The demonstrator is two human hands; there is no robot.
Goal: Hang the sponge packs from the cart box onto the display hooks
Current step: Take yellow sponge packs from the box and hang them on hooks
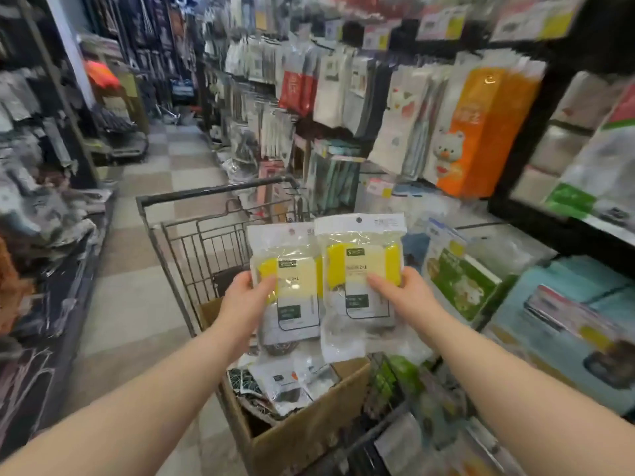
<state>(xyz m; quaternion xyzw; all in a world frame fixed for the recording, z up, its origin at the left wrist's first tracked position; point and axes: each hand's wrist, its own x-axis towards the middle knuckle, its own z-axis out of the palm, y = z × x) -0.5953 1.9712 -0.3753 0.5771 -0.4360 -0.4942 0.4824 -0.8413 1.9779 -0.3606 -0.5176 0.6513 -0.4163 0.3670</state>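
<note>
We find the left hand pinching the left sponge pack and the right hand pinching the right sponge pack. Both packs are upright above the cart box beneath the wrists. We advise presenting one pack at a time, hang hole uppermost. No free hook is discernible in the blurred display beyond the right hand.
</note>
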